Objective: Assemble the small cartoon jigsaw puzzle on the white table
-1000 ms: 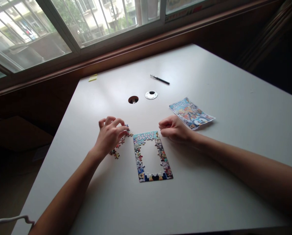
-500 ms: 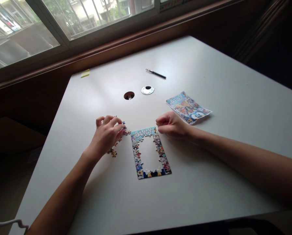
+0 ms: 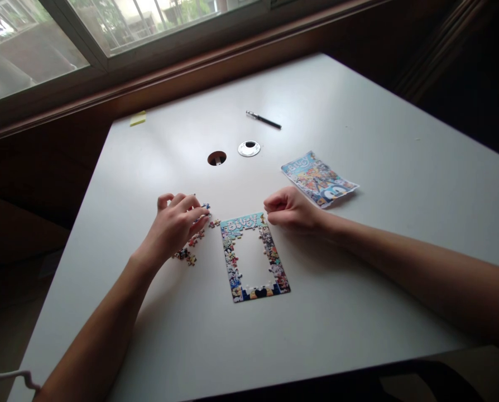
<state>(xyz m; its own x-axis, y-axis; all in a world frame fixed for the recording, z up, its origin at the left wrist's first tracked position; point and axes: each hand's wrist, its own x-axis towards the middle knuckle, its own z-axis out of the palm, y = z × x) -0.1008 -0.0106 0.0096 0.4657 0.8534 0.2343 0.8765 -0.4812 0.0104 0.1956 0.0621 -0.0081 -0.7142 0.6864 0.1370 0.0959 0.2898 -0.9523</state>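
1. Head view: rectangular, multicoloured jigsaw border (image 3: 276, 261) lies on the white tabletop (image 3: 211, 346), long axis pointing away from the person.
2. Loose multicoloured jigsaw pieces (image 3: 186, 255) lie left of it, partly under the nearer, curled left hand (image 3: 174, 220); cannot tell its grasp.
3. Right hand (image 3: 289, 210), clenched, contents hidden, sits beside the border's far right corner.

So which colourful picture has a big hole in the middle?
The jigsaw puzzle beside the loose pieces: its middle is missing, so the white table shows through. The other picture, the printed sheet beyond the right hand, has a filled-in middle.
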